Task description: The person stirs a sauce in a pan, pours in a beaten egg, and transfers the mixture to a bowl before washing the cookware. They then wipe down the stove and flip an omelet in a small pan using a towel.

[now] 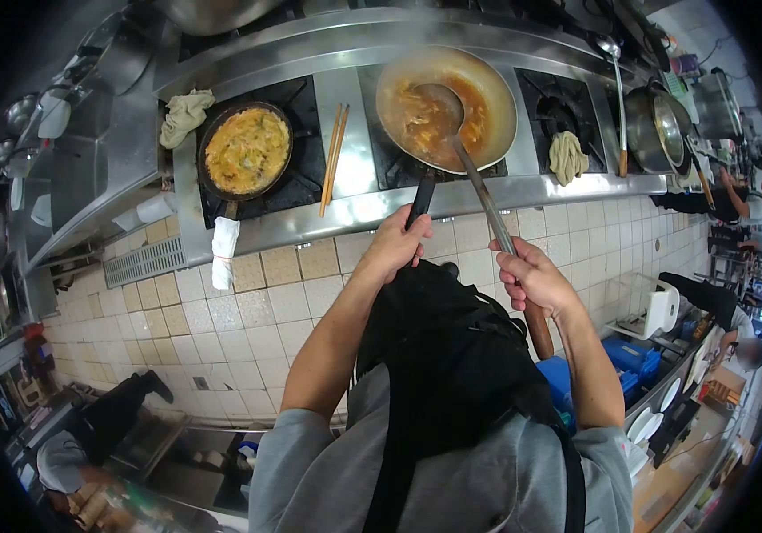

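Observation:
My left hand (pixel 397 242) is wrapped round the black handle of a large pan (pixel 503 98) on the stove. Reddish-brown sauce with pale pieces (pixel 478 133) lies in that pan. In my right hand (pixel 530 277) is the long shaft of a metal ladle (pixel 480 191), whose bowl rests in the sauce. Left of the large pan, a pair of wooden chopsticks (pixel 335 160) lies on the steel stove top. A smaller dark pan (pixel 203 164) holds a yellow egg-like mixture (pixel 247 151), and white cloth (pixel 224 253) wraps its handle.
Cloths lie at the stove's left (pixel 186 117) and on the right burner (pixel 567 158). Another ladle (pixel 622 115) and stacked pots (pixel 652 133) stand farther right. A person (pixel 70 457) is at lower left; others are at far right. Blue bins (pixel 631 357) are beside my right arm.

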A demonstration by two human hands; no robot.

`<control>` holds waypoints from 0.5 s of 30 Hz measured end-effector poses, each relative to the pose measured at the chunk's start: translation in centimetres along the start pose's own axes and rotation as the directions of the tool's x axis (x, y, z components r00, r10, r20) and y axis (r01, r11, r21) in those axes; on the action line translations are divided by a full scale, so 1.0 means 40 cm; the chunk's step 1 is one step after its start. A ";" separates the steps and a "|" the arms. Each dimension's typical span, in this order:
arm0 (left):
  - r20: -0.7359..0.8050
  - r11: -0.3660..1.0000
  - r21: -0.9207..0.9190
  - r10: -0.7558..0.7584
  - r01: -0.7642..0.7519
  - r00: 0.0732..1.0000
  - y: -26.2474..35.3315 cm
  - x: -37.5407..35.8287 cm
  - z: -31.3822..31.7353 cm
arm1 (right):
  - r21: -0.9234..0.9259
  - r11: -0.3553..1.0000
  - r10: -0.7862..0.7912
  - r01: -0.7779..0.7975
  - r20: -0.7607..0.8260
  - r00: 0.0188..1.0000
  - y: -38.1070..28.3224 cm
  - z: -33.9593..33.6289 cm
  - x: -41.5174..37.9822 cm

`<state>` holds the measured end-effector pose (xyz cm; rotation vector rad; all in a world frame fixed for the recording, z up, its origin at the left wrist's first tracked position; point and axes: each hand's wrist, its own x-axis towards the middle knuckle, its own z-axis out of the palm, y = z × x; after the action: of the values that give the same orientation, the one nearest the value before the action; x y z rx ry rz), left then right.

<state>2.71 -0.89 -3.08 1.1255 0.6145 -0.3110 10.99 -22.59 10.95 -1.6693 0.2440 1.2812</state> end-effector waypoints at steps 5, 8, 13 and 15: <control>-0.008 0.999 0.049 -0.009 0.009 1.000 0.015 -0.011 0.005 | 0.196 0.980 0.029 -0.040 0.061 0.998 -0.006 0.016 -0.019; -0.009 0.999 0.045 -0.018 0.019 1.000 0.028 -0.021 0.007 | 0.294 0.955 -0.014 -0.030 0.149 0.989 0.003 0.011 -0.011; 0.001 0.998 0.040 -0.050 0.050 0.999 0.030 -0.023 0.001 | 0.649 0.755 -0.098 -0.090 0.248 0.964 0.024 0.011 0.011; 0.006 0.998 0.035 -0.054 0.054 0.999 0.028 -0.023 -0.004 | 0.599 0.800 -0.111 -0.032 0.201 0.973 0.022 0.007 0.011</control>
<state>2.52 -0.36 -1.74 1.1425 0.6363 -0.3733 10.42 -22.65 10.10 -0.9679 0.4253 1.1869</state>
